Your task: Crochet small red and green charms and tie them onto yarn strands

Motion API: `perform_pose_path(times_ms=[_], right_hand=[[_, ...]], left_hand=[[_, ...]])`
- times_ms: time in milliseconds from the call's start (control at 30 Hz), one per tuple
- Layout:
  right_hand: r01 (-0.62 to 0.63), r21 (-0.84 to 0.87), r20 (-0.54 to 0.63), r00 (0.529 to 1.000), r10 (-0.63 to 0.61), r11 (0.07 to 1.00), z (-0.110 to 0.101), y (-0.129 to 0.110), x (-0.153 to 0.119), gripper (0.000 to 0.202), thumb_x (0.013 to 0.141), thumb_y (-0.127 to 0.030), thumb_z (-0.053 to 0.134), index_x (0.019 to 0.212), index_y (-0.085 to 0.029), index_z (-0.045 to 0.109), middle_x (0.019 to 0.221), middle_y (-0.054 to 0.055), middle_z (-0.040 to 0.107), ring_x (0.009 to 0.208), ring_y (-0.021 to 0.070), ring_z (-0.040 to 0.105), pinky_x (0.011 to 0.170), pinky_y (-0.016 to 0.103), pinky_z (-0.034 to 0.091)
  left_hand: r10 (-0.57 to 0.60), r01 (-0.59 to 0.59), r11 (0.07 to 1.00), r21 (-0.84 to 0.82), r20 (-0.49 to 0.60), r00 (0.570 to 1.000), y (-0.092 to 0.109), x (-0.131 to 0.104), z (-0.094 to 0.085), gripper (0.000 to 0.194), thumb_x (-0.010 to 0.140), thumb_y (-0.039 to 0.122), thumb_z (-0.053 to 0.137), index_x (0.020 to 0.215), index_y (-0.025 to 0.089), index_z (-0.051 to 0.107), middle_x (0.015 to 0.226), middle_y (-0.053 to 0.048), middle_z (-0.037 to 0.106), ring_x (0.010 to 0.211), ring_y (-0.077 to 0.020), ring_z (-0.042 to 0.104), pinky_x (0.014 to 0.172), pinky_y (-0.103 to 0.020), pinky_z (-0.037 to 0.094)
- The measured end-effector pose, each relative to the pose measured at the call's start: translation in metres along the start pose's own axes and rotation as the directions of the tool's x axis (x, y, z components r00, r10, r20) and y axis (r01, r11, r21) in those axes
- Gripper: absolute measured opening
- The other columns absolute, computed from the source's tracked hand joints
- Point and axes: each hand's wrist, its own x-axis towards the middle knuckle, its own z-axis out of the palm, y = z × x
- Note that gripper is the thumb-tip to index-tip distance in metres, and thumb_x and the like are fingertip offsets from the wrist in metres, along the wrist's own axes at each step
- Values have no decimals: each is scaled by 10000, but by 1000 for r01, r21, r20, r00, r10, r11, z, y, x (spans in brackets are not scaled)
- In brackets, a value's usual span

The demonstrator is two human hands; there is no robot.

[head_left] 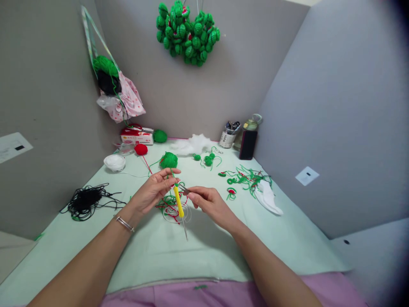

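Observation:
My left hand (156, 189) is closed in a pinch on a small crochet piece (176, 184) of green, white and red yarn, mostly hidden by the fingers. From that piece a crochet hook with a yellow handle (179, 202) hangs down, its metal shaft pointing toward me. Between the thumb and fingers of my right hand (206, 201) is a slim silver metal tool (183, 189), its tip at the crochet piece; whether it is snips or tweezers I cannot make out. Beneath the hands lie tangled red, white and green yarn strands (169, 209). A green yarn ball (168, 160) sits just behind my left hand.
Black yarn (86, 201), a white yarn ball (114, 163) and a red ball (141, 149) lie left. White stuffing (193, 145) is at the back. Right are green yarn pieces (247, 177), a phone (248, 145) and a pen cup (227, 138). Green crochet pieces (188, 36) hang above.

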Motion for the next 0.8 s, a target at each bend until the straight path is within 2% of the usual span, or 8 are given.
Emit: perform_pose_path(times_ms=[267,400,800], right_hand=[[-32,19,23,999,31,999,-1,0,0,392,908,-481,544,1038,-163,733,646,-20,475,604,98,395,549,224,325],[-51,34,23,998,50,998,-2,0,-1,415,897,-515,544,976,-157,738,628,-22,450,593,99,376,535,230,302],[-55,80,-22,998,57,995,0,0,2,337,840,-445,625,892,-131,740,599,-41,401,588,89,304,563,248,263]], left_hand=[[-49,49,999,3,57,997,-1,-4,7,303,788,242,759,1068,180,664,761,10,624,677,-96,597,649,-188,489],[-69,69,998,-4,81,994,-3,-4,7,293,788,248,757,1057,182,661,746,15,615,655,-103,612,628,-198,491],[-77,77,997,5,75,994,-3,-5,9,265,793,235,749,1036,172,663,755,9,617,648,-100,609,628,-198,489]])
